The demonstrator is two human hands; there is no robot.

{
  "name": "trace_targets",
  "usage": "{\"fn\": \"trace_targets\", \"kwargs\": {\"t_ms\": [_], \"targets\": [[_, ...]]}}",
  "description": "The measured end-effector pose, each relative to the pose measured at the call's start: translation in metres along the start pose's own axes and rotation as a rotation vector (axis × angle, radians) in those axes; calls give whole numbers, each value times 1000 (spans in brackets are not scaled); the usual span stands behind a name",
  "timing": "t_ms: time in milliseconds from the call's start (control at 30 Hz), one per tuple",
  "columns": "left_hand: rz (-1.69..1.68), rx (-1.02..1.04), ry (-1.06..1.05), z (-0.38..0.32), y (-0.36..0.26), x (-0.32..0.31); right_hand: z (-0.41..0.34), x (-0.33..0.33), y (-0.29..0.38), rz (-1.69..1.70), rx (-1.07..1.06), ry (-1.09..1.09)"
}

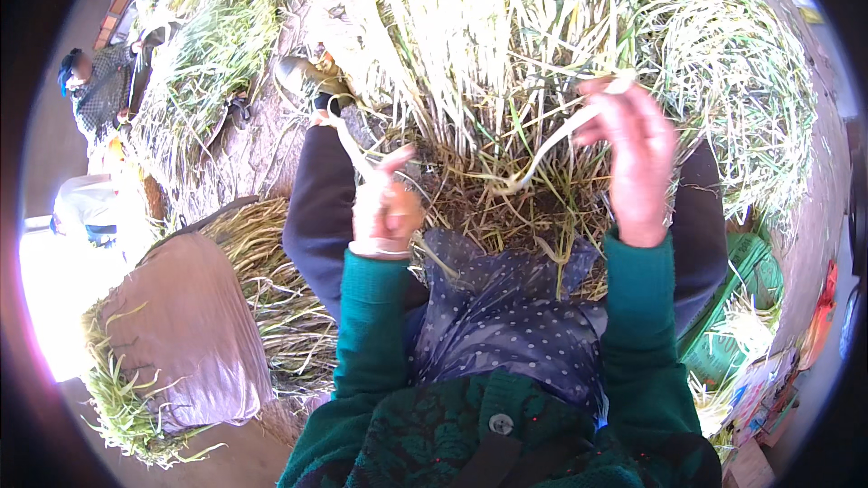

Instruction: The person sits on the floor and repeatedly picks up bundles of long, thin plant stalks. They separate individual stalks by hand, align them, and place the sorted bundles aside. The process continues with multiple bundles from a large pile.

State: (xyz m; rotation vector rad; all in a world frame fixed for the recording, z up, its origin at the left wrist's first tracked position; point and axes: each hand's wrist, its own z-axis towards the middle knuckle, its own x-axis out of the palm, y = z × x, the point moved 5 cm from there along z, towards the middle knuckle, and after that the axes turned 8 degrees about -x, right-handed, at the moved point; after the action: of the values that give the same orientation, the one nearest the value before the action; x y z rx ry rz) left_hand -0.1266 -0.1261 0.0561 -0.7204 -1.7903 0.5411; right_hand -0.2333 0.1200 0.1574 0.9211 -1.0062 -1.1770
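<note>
My left hand (385,207), slightly blurred, is closed around a pale plant stalk (350,142) that points up and to the left. On the other side my right hand (634,142) holds another whitish stalk (553,142) between its fingers, its root end hanging down towards the middle. Beyond and between the hands lies a large heap of long green and white stalks (468,47), their root ends towards me. Loose dry roots and leaves (468,207) cover the ground between my knees. A dotted plastic apron (508,312) lies over my lap.
More green stalks (203,68) are heaped at the upper left and right (739,95). A cloth-covered bundle (186,325) lies at the lower left, beside browner stalks (291,305). A green sack (739,305) is at my right. Another person (102,95) is at the far left.
</note>
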Motion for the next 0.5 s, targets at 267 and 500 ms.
{"fn": "trace_targets", "kwargs": {"t_ms": [267,500], "targets": [[333,-102,-151,22,12,42,-33,77,-71,272,285,267],[452,26,-296,28,-17,-20,-118,52,-124,-34,528,744]]}}
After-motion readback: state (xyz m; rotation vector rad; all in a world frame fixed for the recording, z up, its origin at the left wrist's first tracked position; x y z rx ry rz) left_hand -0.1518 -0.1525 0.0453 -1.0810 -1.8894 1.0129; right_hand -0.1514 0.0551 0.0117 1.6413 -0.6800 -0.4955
